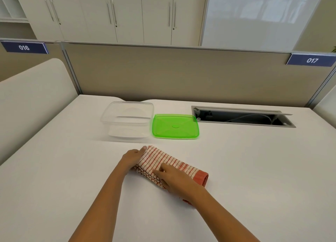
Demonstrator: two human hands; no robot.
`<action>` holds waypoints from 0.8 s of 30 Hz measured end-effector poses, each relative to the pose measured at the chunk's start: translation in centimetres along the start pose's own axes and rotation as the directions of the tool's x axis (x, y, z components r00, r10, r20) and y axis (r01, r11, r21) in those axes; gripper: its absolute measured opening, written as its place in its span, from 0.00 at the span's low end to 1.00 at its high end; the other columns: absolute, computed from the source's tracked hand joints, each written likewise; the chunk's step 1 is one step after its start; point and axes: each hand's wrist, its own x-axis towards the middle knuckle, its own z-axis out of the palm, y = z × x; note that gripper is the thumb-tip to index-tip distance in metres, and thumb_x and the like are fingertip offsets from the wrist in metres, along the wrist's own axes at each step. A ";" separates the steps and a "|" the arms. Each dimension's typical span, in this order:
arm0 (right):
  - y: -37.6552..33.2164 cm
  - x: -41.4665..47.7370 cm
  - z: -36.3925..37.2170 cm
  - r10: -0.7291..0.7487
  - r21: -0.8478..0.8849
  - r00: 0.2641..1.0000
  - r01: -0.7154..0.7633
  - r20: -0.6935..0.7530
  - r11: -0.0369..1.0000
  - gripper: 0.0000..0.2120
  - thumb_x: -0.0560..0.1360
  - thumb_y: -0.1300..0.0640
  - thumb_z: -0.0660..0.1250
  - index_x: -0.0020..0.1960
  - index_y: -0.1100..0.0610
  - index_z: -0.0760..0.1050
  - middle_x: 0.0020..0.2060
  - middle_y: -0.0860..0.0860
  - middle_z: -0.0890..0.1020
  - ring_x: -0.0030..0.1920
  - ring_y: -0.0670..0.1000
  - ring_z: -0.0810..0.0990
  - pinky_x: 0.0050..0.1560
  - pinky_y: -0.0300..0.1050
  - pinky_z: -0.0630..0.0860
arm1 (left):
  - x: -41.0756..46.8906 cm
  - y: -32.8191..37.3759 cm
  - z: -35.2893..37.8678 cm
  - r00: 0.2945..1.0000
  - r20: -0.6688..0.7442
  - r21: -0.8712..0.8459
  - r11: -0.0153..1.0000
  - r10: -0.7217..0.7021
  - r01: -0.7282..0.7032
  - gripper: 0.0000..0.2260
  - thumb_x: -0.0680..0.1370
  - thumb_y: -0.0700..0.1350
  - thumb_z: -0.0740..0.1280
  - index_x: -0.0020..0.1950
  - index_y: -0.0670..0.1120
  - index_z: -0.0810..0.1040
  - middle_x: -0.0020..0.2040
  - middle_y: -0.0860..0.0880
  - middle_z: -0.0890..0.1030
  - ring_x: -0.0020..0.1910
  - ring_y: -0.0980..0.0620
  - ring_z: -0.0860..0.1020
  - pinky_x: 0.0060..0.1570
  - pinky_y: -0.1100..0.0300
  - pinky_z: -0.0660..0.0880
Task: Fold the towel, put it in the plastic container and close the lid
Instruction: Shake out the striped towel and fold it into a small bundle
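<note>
Right now both of my hands are on the towel (169,164), a red-and-white striped cloth already folded into a thick, narrow bundle on the white desk (54,169) in front of me. My left hand (131,157) curls around the far left end, fingers wrapped under the fold and gripping it. My right hand (177,179) lies flat across the middle, fingers spread and pressing the layers down, not pinching anything. I judge the folding nearly done: this looks like the last tidy-up before lifting.

Beyond the towel the clear plastic container (127,120) stands open and empty, and the green lid (175,126) lies flat just beside it on its right, touching or nearly so. A cable hatch (243,117) sits open further right.

Next I need 2 firm grips, 1 at each end, so the bundle keeps its shape while I carry it forward and lower it into the container; it may need 1 more fold to fit
</note>
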 end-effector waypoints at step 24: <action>4.2 -0.2 -2.6 0.483 0.582 0.820 -0.241 -0.307 0.777 0.27 0.71 0.48 0.70 0.66 0.50 0.65 0.61 0.47 0.67 0.61 0.46 0.67 0.63 0.43 0.69 | -3.1 5.0 0.3 0.925 0.244 -0.120 0.956 0.290 -0.268 0.14 0.74 0.49 0.69 0.58 0.48 0.77 0.58 0.45 0.81 0.55 0.47 0.80 0.57 0.53 0.76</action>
